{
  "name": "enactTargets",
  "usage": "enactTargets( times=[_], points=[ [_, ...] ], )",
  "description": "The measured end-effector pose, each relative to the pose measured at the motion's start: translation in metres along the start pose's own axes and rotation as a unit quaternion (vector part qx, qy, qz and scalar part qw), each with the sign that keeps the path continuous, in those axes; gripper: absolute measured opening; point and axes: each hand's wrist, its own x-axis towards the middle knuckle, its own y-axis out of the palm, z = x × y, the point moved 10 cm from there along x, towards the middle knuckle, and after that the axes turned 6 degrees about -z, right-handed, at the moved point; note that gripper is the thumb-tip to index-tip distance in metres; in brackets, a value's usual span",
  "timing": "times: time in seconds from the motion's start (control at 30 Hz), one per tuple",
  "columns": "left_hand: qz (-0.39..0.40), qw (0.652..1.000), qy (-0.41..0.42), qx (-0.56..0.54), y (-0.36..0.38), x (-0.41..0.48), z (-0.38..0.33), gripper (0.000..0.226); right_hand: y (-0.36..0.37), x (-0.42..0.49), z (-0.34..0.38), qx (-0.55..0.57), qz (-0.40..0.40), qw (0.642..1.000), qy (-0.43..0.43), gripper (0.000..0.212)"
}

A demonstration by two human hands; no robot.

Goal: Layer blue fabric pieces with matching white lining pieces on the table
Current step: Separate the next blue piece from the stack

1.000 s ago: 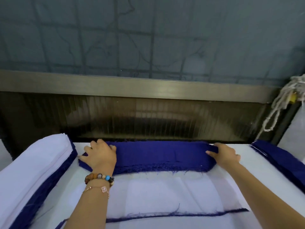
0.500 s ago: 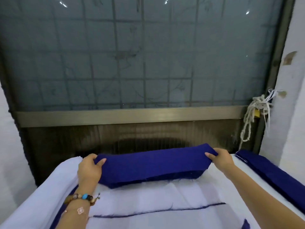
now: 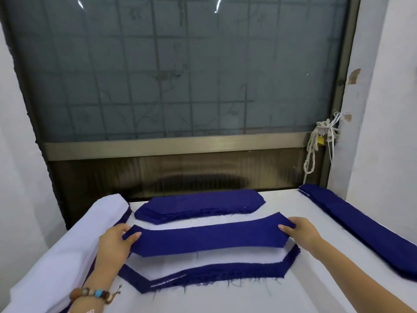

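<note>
Head view: left hand and right hand each pinched one end of a blue piece between thumb and fingers, holding it stretched just above the white lining that topped the layered pile on the desk. Judged step: laying blue onto lining. The next move would call for lowering the piece, matching its angled ends to the lining's outline, then letting go. A blue stack lay beyond, a second stack at right. No writing was legible.
</note>
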Motion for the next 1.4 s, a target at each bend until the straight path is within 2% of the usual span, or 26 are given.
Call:
enactTargets(
  times=[0.07,0.13,0.23,0.33,0.43,0.53,0.7,0.83,1.0,1.13,1.2,1.27,1.33,1.4],
  points=[
    [0.003,1.000,0.000,-0.002,0.005,-0.011,0.007,0.013,0.006,-0.011,-0.010,-0.022,0.004,1.000,-0.006,0.025],
    [0.002,1.000,-0.007,-0.005,0.012,-0.022,0.016,0.014,0.008,-0.019,-0.014,-0.027,-0.025,0.999,-0.027,0.024],
    [-0.006,0.999,-0.036,0.006,0.019,-0.037,0.032,0.020,0.006,-0.029,-0.017,0.008,-0.082,0.995,-0.053,0.019],
    [-0.026,0.999,-0.046,0.006,0.019,-0.045,0.041,0.028,0.007,-0.037,-0.019,0.057,-0.109,0.991,-0.055,0.004],
    [-0.035,0.998,-0.046,-0.008,0.020,-0.046,0.045,0.032,0.010,-0.041,-0.018,0.039,-0.120,0.989,-0.073,0.024],
    [-0.046,0.998,-0.028,-0.013,0.020,-0.047,0.045,0.029,0.010,-0.042,-0.014,0.017,-0.121,0.989,-0.087,0.032],
    [-0.059,0.998,-0.002,-0.026,0.019,-0.048,0.043,0.019,0.012,-0.042,-0.014,-0.006,-0.126,0.986,-0.107,0.019],
    [-0.067,0.997,0.023,-0.016,0.019,-0.047,0.039,0.013,0.009,-0.041,-0.015,-0.003,-0.147,0.983,-0.114,0.023],
    [-0.081,0.996,0.024,0.008,0.016,-0.046,0.038,0.023,0.001,-0.043,-0.023,-0.010,-0.194,0.976,-0.101,0.025],
    [-0.090,0.991,0.095,0.000,0.010,-0.049,0.019,0.028,-0.004,-0.047,-0.021,-0.030,-0.214,0.972,-0.093,0.020],
    [-0.066,0.985,0.159,-0.026,0.012,-0.056,0.002,0.027,-0.007,-0.053,-0.009,-0.055,-0.227,0.963,-0.137,0.022],
    [0.003,0.981,0.195,0.000,0.029,-0.062,-0.005,0.035,0.001,-0.059,0.008,-0.068,-0.195,0.954,-0.218,0.030],
    [0.085,0.978,0.173,0.074,0.053,-0.064,0.005,0.041,0.019,-0.063,0.015,-0.075,-0.119,0.956,-0.258,0.032],
    [0.130,0.974,0.134,0.130,0.066,-0.063,0.021,0.042,0.032,-0.061,0.012,-0.084,-0.057,0.964,-0.247,0.033]
  ],
)
